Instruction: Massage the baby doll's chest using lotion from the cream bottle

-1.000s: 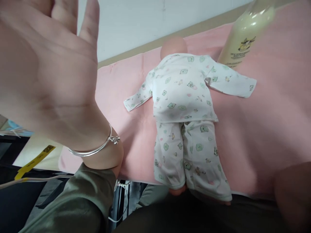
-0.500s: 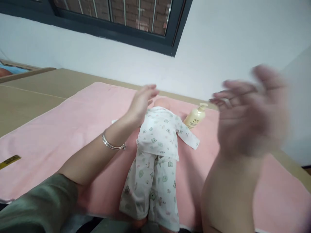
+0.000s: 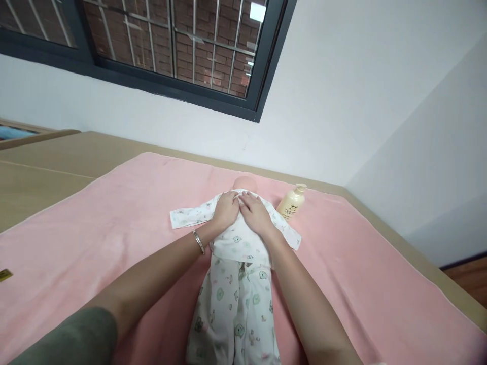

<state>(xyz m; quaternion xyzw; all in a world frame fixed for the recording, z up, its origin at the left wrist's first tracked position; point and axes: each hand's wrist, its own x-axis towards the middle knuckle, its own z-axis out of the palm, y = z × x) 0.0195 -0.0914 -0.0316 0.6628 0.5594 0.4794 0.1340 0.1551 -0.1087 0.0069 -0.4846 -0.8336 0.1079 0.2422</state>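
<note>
A baby doll in white printed pyjamas lies on a pink blanket, its head pointing away from me. My left hand rests flat on the upper part of the pyjama top. Beside it, my right hand lies on the same cloth, fingers stretched out, the fingertips of both nearly meeting below the doll's head. Printed pyjama trousers cover the legs. Just right of the doll's shoulder a cream pump bottle leans over on the blanket.
The blanket covers a tan padded surface that runs up to a white wall. Above is a dark-framed window with bars behind the glass. A small yellow strip lies at the left edge.
Both hands were raised and apart above the doll, the right one blurred. They have come down and together onto the pyjama top. The view has shifted too.
</note>
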